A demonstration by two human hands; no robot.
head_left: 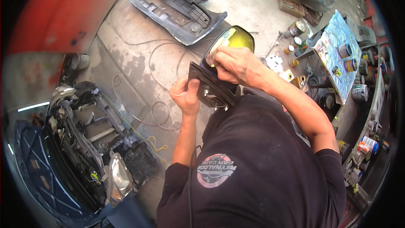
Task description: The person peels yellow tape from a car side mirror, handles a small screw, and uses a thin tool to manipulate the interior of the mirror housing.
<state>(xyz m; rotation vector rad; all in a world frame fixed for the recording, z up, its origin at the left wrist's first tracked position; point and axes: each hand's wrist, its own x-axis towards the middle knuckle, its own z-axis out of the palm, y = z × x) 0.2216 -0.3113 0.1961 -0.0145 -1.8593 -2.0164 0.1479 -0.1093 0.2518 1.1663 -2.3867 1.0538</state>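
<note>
A car side mirror (pixel 243 39) is held up in front of my body, its glass catching a yellow-green reflection. My left hand (pixel 185 95) grips the flat black mounting base (pixel 207 88), thumb on the near face, where metal studs stick out. Across the near left part of the glass lies my right hand (pixel 238 65), its fingers curled and pressed together at the mirror's edge. Whatever those fingertips pinch is hidden by the hand itself.
A bumper cover (pixel 177 27) lies on the concrete floor ahead, with a hose (pixel 152 61) looping nearby. The car's exposed front end (pixel 90 128) and a headlight (pixel 120 177) are at left. Paint cans (pixel 345 50) stand on a covered table (pixel 333 38) at right.
</note>
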